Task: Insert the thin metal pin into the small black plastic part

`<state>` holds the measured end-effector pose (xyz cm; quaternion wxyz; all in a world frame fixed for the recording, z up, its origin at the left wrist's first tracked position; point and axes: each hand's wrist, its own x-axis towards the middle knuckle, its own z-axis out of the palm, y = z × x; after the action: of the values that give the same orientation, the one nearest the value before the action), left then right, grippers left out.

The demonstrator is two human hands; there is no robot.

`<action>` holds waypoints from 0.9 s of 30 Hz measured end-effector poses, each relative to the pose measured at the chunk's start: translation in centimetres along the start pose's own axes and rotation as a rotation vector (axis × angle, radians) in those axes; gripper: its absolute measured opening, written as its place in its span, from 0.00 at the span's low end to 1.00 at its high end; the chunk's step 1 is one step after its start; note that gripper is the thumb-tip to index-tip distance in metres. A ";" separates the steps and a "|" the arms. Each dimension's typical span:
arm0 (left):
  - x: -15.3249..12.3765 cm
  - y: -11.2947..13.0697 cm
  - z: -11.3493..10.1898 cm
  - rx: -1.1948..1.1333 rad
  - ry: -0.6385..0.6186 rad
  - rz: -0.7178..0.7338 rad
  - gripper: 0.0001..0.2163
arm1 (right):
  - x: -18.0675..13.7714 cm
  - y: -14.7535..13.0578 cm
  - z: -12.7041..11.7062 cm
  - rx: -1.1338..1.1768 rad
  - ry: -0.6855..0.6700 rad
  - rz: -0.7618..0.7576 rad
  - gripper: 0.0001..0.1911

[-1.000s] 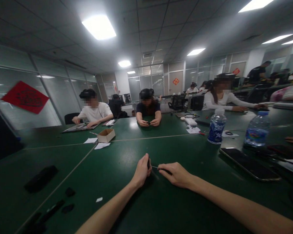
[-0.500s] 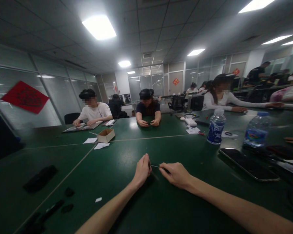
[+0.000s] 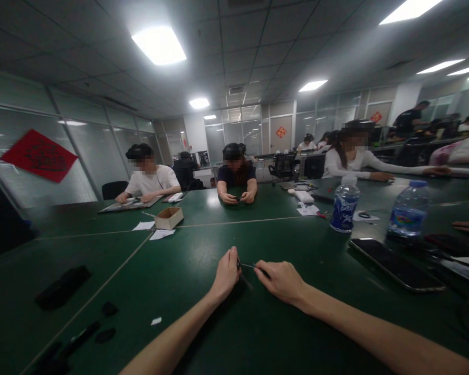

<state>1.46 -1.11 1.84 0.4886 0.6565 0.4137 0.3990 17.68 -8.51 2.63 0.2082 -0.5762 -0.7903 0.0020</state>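
Note:
My left hand (image 3: 225, 273) is closed around a small dark object (image 3: 238, 265), mostly hidden by the fingers; its kind cannot be made out. My right hand (image 3: 284, 280) grips what looks like a screwdriver (image 3: 248, 265), its dark handle largely covered by the fingers. The thin metal shaft points left and reaches the dark object in my left hand. Both hands are close together, low over the green table (image 3: 203, 333).
To the right are a phone (image 3: 394, 264), a blue-labelled bottle (image 3: 344, 205) and a second water bottle (image 3: 408, 211). Ahead left stands a small open box (image 3: 169, 218) by papers. Several dark parts (image 3: 78, 338) and a white scrap (image 3: 156, 321) lie left. Co-workers sit across.
Both hands hold nearly the same pose, with the shaft still between them. The whole view has shifted very slightly.

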 end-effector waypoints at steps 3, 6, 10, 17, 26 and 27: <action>0.1 -0.1 0.0 -0.014 0.001 -0.014 0.22 | 0.0 -0.2 -0.2 0.003 -0.010 0.016 0.16; 0.2 -0.3 0.0 -0.032 0.013 -0.022 0.22 | 0.0 -0.4 -0.4 -0.011 -0.023 0.036 0.15; 0.4 -0.6 0.1 -0.042 0.047 -0.037 0.22 | 0.0 -0.6 -0.5 -0.025 -0.024 0.048 0.15; 0.3 -0.4 0.1 -0.009 0.045 -0.043 0.22 | 0.0 -0.5 -0.5 -0.007 -0.023 0.053 0.14; -0.2 0.5 0.0 0.024 0.078 -0.006 0.19 | 0.0 -0.4 -0.5 0.008 -0.024 0.046 0.14; -0.3 0.7 0.0 0.016 0.071 -0.012 0.18 | 0.0 -0.5 -0.5 0.011 -0.025 0.047 0.15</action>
<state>1.50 -1.52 2.44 0.4706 0.6432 0.4379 0.4159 17.43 -8.75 3.21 0.2017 -0.5934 -0.7790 0.0185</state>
